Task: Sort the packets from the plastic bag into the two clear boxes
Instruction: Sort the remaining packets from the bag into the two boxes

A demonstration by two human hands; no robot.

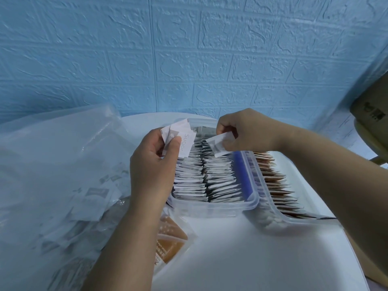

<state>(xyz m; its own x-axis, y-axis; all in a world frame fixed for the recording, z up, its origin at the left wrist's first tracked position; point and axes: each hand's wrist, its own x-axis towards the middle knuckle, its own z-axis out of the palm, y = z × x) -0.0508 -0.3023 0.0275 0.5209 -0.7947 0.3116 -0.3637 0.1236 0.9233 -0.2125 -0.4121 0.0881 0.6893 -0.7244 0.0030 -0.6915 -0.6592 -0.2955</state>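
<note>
1. The left hand [154,158] grips a small fan of white sugar packets [184,141] over the first clear box [212,208], probably as a ready supply.
2. The right hand [249,131] pinches one white packet [219,144] above that box's upright rows, likely to slot it among its kind.
3. Brown packets [273,177] fill the second clear box [279,220], touching alongside, so the sorts stay apart.
4. The plastic bag [52,164] lies to the left with more packets inside.

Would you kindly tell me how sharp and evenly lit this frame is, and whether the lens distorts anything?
Head view: even light; the plastic bag is blurred; "Sugar" reads clearly on the sugar packets in the left hand; the packet in the right hand looks smeared; brick lines on the wall bow.
</note>
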